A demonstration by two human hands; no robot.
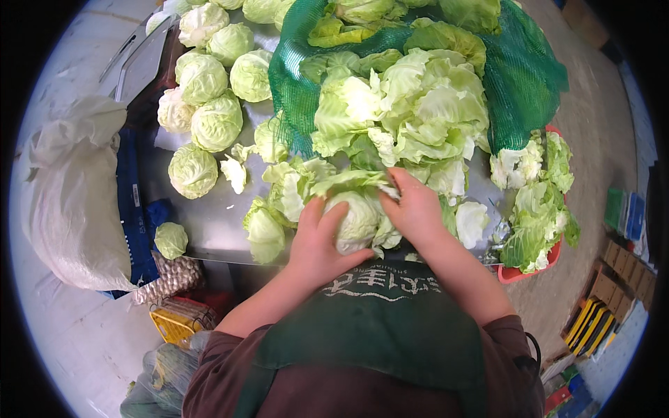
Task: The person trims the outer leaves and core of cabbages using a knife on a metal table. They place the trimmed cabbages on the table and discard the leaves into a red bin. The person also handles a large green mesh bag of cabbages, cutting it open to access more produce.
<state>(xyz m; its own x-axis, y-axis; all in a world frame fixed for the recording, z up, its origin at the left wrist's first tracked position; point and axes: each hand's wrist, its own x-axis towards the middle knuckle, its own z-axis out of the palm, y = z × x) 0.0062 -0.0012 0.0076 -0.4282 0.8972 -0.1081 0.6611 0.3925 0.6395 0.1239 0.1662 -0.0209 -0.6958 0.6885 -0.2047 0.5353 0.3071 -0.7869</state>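
Note:
A pale cabbage head [357, 222] rests at the near edge of the metal table [219, 230], right in front of my dark green apron. My left hand [320, 237] grips its left side, with the thumb across the near side. At its upper right, my right hand [413, 204] has thumb and fingers closed on a loose outer leaf [360, 180] that arches over the head's far side. Whether that leaf is still attached cannot be seen. Torn cabbage leaves [428, 109] are heaped just beyond my hands. Another cabbage [265, 235] lies left of my left hand.
Several cabbage heads [217, 123] cover the table's left part. A green mesh sack [528, 89] with cabbages and leaves lies at the back. Right of the table, a red crate [554, 261] overflows with leaves. A white sack [78, 209] and a blue crate [133, 198] stand left.

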